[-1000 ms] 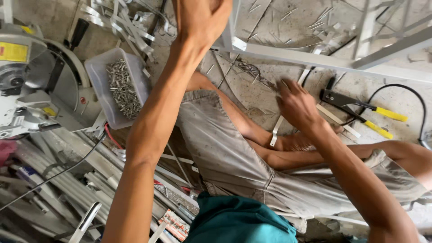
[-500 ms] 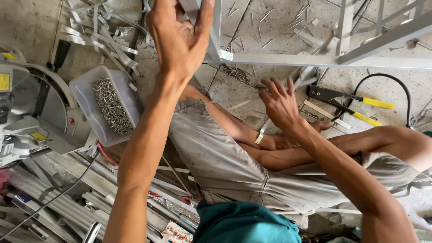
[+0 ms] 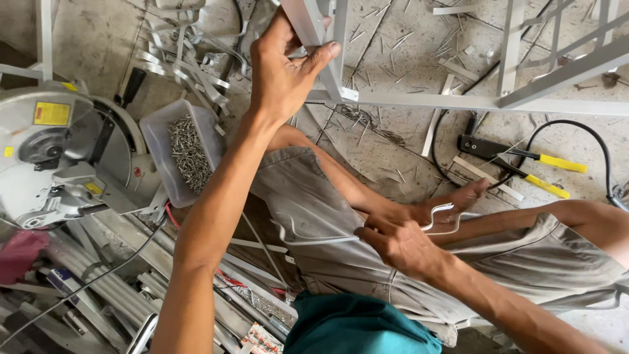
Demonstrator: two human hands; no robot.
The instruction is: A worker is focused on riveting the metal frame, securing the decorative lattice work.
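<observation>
Head view, going left to right: a grey circular mitre saw (image 3: pixel 62 157) sits at the floor's left edge, and just beside it stands a clear plastic tub of metal screws (image 3: pixel 185 154). Your left hand (image 3: pixel 285 72) reaches up and away from you, fingers wrapped shut around a pale aluminium frame bar (image 3: pixel 314 33) whose long axis tilts up and to the left. Your right hand (image 3: pixel 403 246) lies low over your lap, pinching a thin bent strip of silvery metal (image 3: pixel 314 239) whose long axis runs leftward from that hand across your grey shorts. The right hand is the nearer one to the strip; the frame stands well apart, above it. Yellow-handled black pliers (image 3: pixel 517 160) lie on the floor toward the right edge.
</observation>
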